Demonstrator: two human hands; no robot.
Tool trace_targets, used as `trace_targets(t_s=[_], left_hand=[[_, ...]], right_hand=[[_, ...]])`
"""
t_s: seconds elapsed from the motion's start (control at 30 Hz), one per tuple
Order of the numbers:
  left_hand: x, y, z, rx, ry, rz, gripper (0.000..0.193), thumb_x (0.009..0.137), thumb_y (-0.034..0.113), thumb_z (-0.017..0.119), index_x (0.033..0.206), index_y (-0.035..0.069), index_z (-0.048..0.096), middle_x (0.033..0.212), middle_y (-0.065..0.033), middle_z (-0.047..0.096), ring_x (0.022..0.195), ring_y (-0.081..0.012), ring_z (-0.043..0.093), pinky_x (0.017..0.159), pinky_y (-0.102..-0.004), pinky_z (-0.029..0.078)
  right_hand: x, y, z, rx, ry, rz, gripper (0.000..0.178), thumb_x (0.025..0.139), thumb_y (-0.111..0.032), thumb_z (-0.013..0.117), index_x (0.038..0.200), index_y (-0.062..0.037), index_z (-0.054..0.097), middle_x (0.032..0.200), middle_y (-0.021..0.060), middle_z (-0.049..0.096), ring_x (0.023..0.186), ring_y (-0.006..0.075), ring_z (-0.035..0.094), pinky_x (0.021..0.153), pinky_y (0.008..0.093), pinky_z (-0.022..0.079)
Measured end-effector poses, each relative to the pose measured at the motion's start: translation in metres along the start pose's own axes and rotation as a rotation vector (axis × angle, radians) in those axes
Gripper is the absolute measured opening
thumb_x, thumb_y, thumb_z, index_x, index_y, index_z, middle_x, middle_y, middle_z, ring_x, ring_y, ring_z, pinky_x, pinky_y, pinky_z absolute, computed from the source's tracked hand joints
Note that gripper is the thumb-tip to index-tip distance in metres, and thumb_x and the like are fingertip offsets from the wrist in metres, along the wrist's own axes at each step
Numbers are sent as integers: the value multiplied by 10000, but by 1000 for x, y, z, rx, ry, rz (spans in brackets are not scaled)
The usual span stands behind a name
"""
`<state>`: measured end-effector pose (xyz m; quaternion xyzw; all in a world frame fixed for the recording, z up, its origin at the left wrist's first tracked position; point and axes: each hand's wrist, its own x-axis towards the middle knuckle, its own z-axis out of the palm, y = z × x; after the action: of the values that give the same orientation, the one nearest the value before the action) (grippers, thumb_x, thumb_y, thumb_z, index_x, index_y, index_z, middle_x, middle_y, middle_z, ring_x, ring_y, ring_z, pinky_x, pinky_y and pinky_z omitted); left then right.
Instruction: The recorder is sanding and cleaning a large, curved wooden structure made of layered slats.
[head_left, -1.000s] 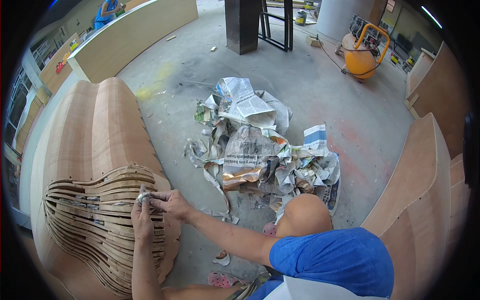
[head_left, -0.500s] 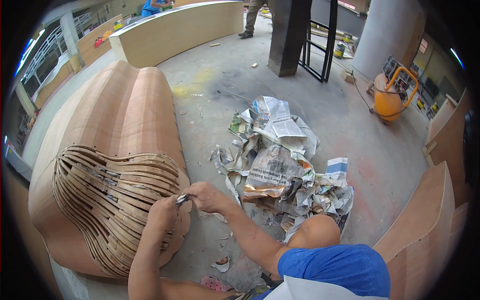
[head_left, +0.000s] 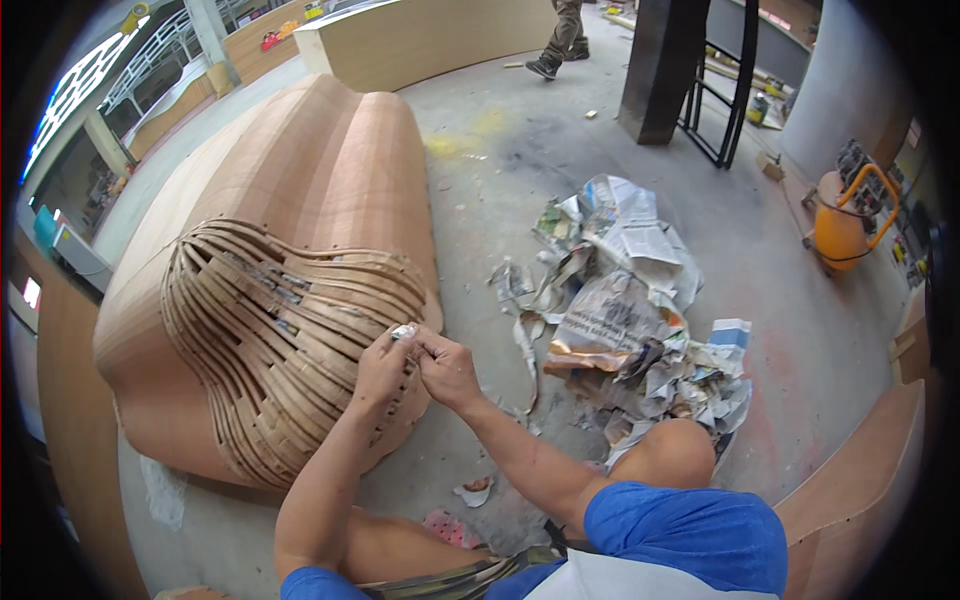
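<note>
- While a small whitish scrap point(head_left: 403, 332), seemingly paper, is held above the right edge of the slatted wooden form point(head_left: 290, 340), the left hand point(head_left: 381, 366) is closed on it in a thumb-and-finger grip.
- The scrap's right side is pinched by the right hand point(head_left: 444, 367), its fingers curled nearly shut and partly hidden.
- Pressure is best shared evenly between both fingertips, so that the scrap is firmed without being torn.
- Gaps between slats are best avoided, lest it be dropped.
- Crumpled newspaper point(head_left: 610, 315) is heaped on the floor, beyond the form's right edge.
</note>
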<state>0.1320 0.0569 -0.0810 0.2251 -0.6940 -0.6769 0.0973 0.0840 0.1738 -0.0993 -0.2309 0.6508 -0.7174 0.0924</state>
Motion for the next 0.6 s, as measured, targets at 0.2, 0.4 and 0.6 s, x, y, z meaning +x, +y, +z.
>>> trace_targets(t_s=[0.2,0.4,0.6], left_hand=[[-13,9,-17,-96,157,38,241,1007,150,460,1056,-23,621,916,-28,635,823,-93,570,743,-236,468],[-23,7,-17,-58,76,273,250,1017,139,451,1160,-17,584,994,-26,628,878,-86,565,786,-228,468],[-30,33,-15,-253,26,153,261,1004,150,471,1186,-13,563,1054,-46,631,921,-87,576,817,-223,464]], right_hand=[[-4,-1,20,414,-156,192,404,894,24,591,1290,58,520,1187,148,627,1024,138,615,873,245,511],[2,-9,29,393,-79,167,312,919,-41,603,1212,60,577,978,47,657,827,83,589,720,242,522],[-6,-21,18,493,-215,256,193,900,-58,609,1054,31,683,791,37,673,679,51,550,595,255,485]])
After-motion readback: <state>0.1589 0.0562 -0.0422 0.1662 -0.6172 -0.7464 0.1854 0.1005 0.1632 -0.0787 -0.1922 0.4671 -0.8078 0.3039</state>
